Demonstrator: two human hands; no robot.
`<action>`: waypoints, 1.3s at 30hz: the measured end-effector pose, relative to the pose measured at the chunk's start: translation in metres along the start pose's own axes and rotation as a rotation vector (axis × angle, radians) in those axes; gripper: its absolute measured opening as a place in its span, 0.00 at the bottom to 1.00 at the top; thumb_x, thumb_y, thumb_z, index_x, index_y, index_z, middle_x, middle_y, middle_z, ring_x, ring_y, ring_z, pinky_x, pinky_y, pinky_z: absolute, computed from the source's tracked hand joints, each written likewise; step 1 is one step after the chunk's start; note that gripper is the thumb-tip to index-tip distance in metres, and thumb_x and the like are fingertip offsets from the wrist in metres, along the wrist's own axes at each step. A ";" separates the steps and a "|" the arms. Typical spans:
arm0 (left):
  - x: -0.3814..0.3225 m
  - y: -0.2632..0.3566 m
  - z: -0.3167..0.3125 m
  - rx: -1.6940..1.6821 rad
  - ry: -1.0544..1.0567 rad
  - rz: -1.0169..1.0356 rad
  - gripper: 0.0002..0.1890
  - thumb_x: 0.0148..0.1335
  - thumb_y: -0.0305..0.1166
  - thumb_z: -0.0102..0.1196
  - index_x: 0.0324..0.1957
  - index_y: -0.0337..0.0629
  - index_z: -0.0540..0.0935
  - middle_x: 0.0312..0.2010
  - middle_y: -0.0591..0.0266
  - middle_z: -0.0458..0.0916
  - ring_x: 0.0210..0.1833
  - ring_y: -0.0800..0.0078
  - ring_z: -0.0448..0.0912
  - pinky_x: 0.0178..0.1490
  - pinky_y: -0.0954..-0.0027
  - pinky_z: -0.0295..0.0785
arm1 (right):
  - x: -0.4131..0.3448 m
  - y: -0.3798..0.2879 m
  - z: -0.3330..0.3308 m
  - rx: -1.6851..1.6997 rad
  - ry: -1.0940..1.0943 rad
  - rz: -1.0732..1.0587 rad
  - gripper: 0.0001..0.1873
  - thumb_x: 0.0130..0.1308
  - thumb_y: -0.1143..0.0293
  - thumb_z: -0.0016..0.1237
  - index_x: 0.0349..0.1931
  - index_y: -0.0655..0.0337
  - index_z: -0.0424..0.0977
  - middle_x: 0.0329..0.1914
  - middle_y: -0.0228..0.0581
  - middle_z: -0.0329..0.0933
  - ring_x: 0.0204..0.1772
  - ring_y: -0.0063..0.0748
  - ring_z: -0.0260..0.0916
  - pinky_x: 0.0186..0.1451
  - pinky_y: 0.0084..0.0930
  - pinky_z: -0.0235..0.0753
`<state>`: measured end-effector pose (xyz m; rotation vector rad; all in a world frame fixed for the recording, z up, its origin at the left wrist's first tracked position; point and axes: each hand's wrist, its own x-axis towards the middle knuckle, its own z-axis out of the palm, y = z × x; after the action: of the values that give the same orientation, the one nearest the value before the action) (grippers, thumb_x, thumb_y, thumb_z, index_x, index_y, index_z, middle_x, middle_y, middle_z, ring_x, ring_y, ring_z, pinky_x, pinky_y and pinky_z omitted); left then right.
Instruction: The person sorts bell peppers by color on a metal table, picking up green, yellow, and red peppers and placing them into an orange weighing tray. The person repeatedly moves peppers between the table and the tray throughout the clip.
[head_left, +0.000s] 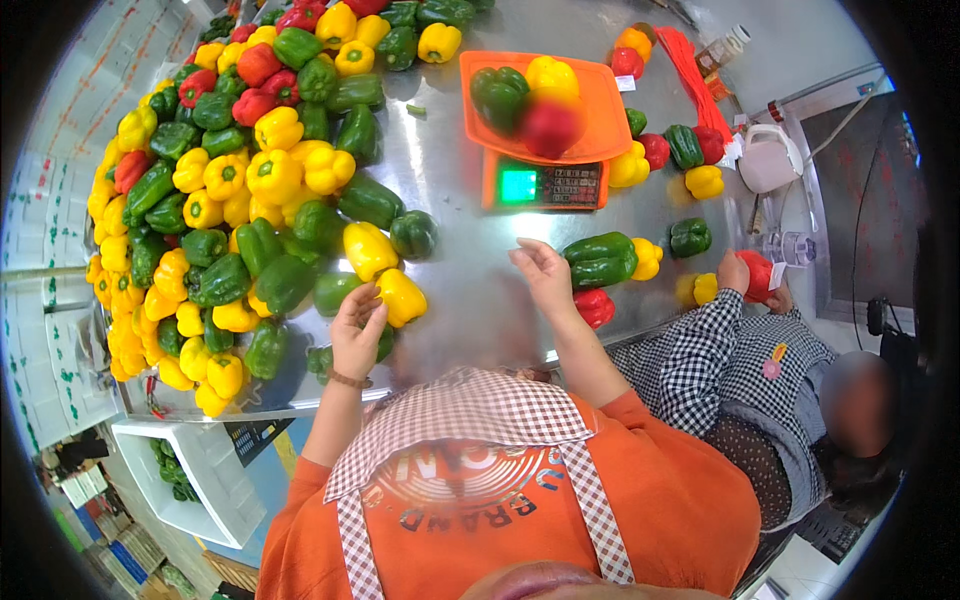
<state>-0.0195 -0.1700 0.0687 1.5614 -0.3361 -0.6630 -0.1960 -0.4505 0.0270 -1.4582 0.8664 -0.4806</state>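
My left hand (355, 334) has its fingers loosely curled beside a yellow bell pepper (403, 298) at the pile's near edge; whether they touch is unclear. Another yellow pepper (369, 251) lies just beyond it. Over the steel table (465, 300), my right hand (546, 276) is raised with nothing in it, thumb apart from the fingers. Close to its right lie a large green bell pepper (602, 259) and a red one (594, 307). Ahead stands an orange digital scale (546, 184). Its tray (604, 116) carries green (499, 101), yellow (553, 75) and red (551, 124) peppers.
A heap of mixed bell peppers (225, 176) covers the table's left side. At the right, a co-worker (750, 367) holds a red pepper (756, 274) with a white tag. Behind are red strips (690, 79) and a pale jug (769, 157). A white foam box (202, 480) stands below left.
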 end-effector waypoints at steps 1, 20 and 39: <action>0.002 0.000 0.003 0.004 -0.010 0.006 0.21 0.65 0.25 0.61 0.60 0.34 0.75 0.53 0.58 0.81 0.52 0.72 0.79 0.58 0.68 0.74 | 0.001 -0.001 0.002 -0.015 -0.002 0.001 0.18 0.69 0.71 0.56 0.56 0.67 0.75 0.44 0.36 0.82 0.48 0.22 0.77 0.53 0.22 0.76; 0.005 -0.001 -0.002 -0.024 -0.043 -0.047 0.20 0.66 0.25 0.61 0.59 0.34 0.76 0.52 0.59 0.80 0.53 0.73 0.79 0.58 0.70 0.74 | 0.159 -0.067 -0.123 -0.592 0.656 -0.278 0.31 0.67 0.53 0.55 0.63 0.64 0.68 0.43 0.46 0.82 0.45 0.44 0.80 0.51 0.38 0.77; 0.019 -0.009 0.014 0.028 -0.091 -0.029 0.18 0.65 0.25 0.61 0.56 0.34 0.77 0.49 0.60 0.82 0.51 0.73 0.80 0.56 0.70 0.75 | 0.230 -0.078 -0.111 -1.172 0.400 -0.350 0.15 0.70 0.59 0.48 0.48 0.58 0.79 0.43 0.52 0.81 0.47 0.56 0.78 0.49 0.49 0.77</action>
<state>-0.0142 -0.1909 0.0563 1.5679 -0.3926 -0.7563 -0.1189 -0.7034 0.0645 -2.6746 1.3138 -0.5579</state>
